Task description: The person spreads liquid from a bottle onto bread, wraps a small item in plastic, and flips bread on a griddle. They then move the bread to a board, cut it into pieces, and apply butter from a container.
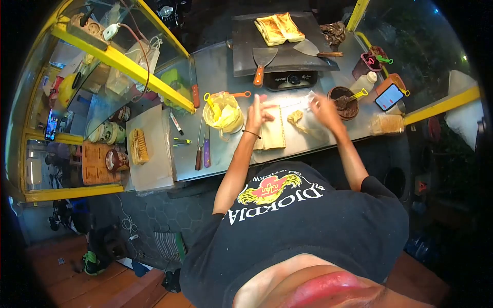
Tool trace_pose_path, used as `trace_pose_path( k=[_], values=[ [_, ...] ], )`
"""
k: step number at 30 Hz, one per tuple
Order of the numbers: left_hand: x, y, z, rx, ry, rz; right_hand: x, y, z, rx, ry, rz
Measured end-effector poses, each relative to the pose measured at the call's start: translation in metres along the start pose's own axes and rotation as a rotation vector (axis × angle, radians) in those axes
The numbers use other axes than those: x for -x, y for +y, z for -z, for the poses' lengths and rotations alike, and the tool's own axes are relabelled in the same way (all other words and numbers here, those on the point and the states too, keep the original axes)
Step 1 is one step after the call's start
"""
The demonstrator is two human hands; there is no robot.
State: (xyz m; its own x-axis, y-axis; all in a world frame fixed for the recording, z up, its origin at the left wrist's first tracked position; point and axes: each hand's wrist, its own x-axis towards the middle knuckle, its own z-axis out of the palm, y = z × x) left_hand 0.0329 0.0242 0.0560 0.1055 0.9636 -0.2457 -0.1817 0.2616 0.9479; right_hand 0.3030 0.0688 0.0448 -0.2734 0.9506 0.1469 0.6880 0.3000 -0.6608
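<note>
Starting at your far left, there's a browned loaf (138, 146) lying on a pale sheet (154, 167), and next to that a marker (175, 123). Then come 2 slim tools side by side, 1 with a brown handle (198, 159) and 1 with a purple handle (207, 154), both handles pointing your way. Now the tub of yellow spread (223, 117), with a yellow-handled utensil (212, 104) in it.

Here's your left hand (258, 117), fingers spread, right at the left side of the pale bread (276, 134), which lies on the counter (231, 154) in front of you. Up beyond it, toasted bread (280, 29) sits on the dark griddle (244, 54), with 2 spatulas resting nearer you, 1 orange-handled (259, 74) and 1 brown-handled (329, 54).

Just right of the pale bread there's a crumpled yellowish piece (296, 120). And your right hand (326, 112): fingers bent, beside a shiny scrap (310, 99); I can't tell whether they pinch it. Close by is the tub of dark spread (345, 104), then a lit phone (390, 97), and nearer you, a wrapped loaf (387, 124) at the counter's edge.
</note>
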Motion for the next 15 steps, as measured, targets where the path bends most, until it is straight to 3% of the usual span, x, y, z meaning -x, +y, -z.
trace_pose_path(
  k=[2,3,4,6,7,8,10,11,13,15],
  values=[
    [-0.025,0.008,-0.007,0.472,0.341,-0.002,-0.044,-0.014,0.056,-0.012,0.487,0.094],
    [-0.039,0.01,0.005,0.53,0.254,0.011,-0.068,-0.007,0.077,0.059,0.536,0.021],
    [-0.045,0.027,-0.002,0.567,0.327,0.068,-0.091,0.001,0.095,0.131,0.581,-0.054],
    [-0.08,0.015,0.028,0.579,-0.011,0.1,-0.128,0.007,0.118,-0.161,0.239,-0.356],
    [-0.079,0.022,0.023,0.529,0.057,0.104,-0.146,0.02,0.114,-0.369,0.088,-0.458],
    [-0.077,0.031,0.021,0.5,0.04,0.114,-0.158,0.033,0.113,-0.375,0.089,-0.444],
    [-0.071,0.049,0.019,0.332,0.073,0.082,-0.18,0.064,0.113,-0.873,-0.156,-0.509],
    [-0.069,0.062,0.018,0.334,0.085,0.062,-0.191,0.078,0.115,-0.928,-0.207,-0.481],
    [-0.064,0.081,0.018,-0.062,0.239,0.046,-0.205,0.091,0.129,-0.905,-0.169,-0.467],
    [-0.073,0.097,0.016,-0.228,0.323,-0.052,-0.223,0.093,0.135,-0.881,-0.133,-0.447]
  ],
)
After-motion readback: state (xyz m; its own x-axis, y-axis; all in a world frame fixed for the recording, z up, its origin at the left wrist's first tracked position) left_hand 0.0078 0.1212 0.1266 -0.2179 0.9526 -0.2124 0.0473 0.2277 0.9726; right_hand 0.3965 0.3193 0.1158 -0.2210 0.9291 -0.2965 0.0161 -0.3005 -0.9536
